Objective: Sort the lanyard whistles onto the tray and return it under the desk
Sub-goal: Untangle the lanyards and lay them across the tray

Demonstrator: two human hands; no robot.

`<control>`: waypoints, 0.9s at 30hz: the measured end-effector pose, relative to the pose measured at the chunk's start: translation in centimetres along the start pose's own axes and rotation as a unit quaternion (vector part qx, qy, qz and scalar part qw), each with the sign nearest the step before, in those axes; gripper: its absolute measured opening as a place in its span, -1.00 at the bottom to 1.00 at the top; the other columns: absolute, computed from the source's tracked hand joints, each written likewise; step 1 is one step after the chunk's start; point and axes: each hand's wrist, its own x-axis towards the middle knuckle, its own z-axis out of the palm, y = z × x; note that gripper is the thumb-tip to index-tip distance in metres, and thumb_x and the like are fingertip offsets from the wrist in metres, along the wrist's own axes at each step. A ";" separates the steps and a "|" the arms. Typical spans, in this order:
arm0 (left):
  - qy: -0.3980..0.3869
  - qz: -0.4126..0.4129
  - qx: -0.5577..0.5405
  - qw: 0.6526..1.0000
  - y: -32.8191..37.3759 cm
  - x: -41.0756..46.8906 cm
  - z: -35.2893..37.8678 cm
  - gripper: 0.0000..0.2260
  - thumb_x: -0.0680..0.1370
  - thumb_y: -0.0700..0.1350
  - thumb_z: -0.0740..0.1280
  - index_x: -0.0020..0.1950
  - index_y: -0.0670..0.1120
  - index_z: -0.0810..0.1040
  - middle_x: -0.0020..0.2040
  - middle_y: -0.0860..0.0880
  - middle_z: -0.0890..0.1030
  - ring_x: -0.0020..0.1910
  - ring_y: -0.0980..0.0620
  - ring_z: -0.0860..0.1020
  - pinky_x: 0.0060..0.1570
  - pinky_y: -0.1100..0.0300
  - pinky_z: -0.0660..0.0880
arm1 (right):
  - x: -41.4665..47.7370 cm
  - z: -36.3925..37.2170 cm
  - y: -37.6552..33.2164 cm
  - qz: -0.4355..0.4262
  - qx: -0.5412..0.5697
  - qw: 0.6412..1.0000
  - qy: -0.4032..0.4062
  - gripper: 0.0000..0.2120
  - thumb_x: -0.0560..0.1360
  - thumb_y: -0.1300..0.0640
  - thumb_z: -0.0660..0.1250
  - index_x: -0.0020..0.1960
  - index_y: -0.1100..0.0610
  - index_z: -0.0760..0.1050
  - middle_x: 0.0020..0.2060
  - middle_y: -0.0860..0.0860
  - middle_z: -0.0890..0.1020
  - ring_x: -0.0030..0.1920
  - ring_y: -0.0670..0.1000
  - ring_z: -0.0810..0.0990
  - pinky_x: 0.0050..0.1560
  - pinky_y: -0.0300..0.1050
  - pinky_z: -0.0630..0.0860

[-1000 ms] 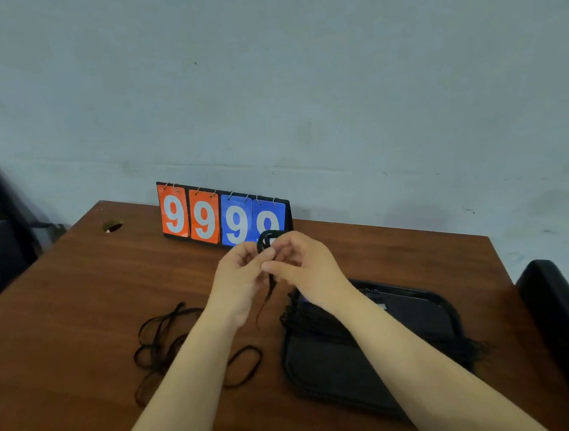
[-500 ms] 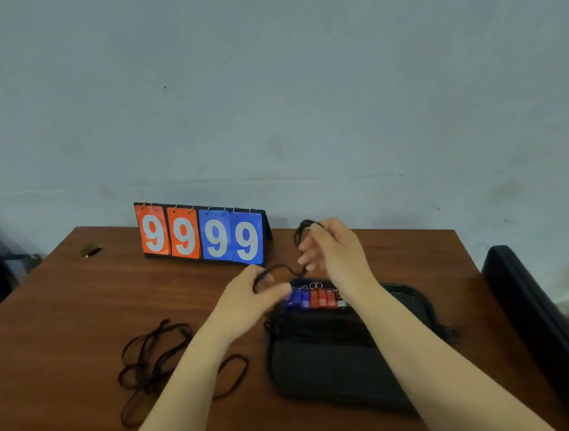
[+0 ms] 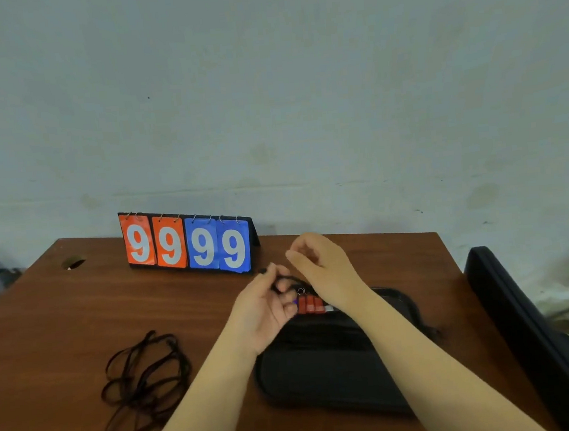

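Note:
A black tray [image 3: 328, 373] lies on the brown desk [image 3: 62, 320], right of centre. At its far end a row of red whistles [image 3: 311, 305] with metal rings lies side by side, with a bit of blue at their left. My left hand [image 3: 265, 308] hovers over the tray's far left corner, pinching a black lanyard cord [image 3: 283, 279] between thumb and fingers. My right hand [image 3: 322, 267] is just beyond the whistles, fingers curled; whether it grips the cord is hidden. A loose tangle of black lanyards [image 3: 143, 382] lies on the desk to the left.
A flip scoreboard [image 3: 187, 242] reading 9999, orange and blue, stands at the desk's far edge against the wall. A cable hole [image 3: 73, 263] is at the far left corner. A black chair [image 3: 541, 340] stands close to the desk's right side.
My hands came down from in front of the scoreboard to the tray's far end. The row of whistles came into sight, and my left hand now covers its blue left part.

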 end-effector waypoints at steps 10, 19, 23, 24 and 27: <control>0.076 0.071 -0.099 0.990 0.5 0.2 0.4 -0.80 0.59 -0.01 0.19 -0.04 -0.09 0.52 -0.36 0.02 0.44 -0.47 0.13 0.40 -0.46 0.29 0.40 | -1.4 0.1 1.7 0.044 0.015 0.994 -0.101 -0.80 0.55 0.04 0.34 0.16 0.02 0.50 0.01 -0.13 0.59 -0.14 -0.15 0.58 -0.19 -0.34 0.48; 0.202 0.059 -0.050 0.976 0.9 0.2 0.3 -0.79 0.62 -0.02 0.21 -0.04 -0.12 0.56 -0.38 0.02 0.48 -0.51 0.15 0.33 -0.55 0.33 0.30 | -2.5 0.0 2.9 0.109 0.149 0.977 -0.108 -0.78 0.64 0.15 0.18 -0.02 0.15 0.59 -0.43 -0.04 0.57 -0.51 -0.11 0.39 -0.37 -0.30 0.41; 0.275 0.047 -0.077 0.957 1.0 0.4 -0.7 -0.78 0.63 0.00 0.21 -0.07 -0.09 0.54 -0.38 0.04 0.47 -0.47 0.15 0.35 -0.41 0.30 0.28 | -2.5 -0.9 4.5 0.181 0.197 0.961 -0.068 -0.70 0.66 0.12 0.13 0.08 0.25 0.59 -0.34 0.04 0.56 -0.48 -0.13 0.38 -0.37 -0.29 0.39; 0.287 0.048 -0.078 0.953 1.0 0.4 -1.0 -0.78 0.63 0.00 0.21 -0.07 -0.09 0.54 -0.37 0.04 0.47 -0.45 0.14 0.36 -0.39 0.29 0.28 | -2.5 -1.1 5.0 0.206 0.225 0.951 -0.043 -0.72 0.66 0.13 0.13 0.09 0.24 0.58 -0.31 0.06 0.57 -0.47 -0.12 0.39 -0.41 -0.29 0.36; 0.316 0.047 -0.064 0.945 1.3 0.3 -1.9 -0.81 0.63 -0.04 0.21 -0.05 -0.10 0.55 -0.31 0.01 0.49 -0.37 0.11 0.41 -0.34 0.26 0.33 | -2.6 -2.1 6.1 0.274 0.290 0.916 0.045 -0.75 0.66 0.20 0.13 0.05 0.15 0.59 -0.28 0.04 0.61 -0.46 -0.10 0.44 -0.47 -0.28 0.31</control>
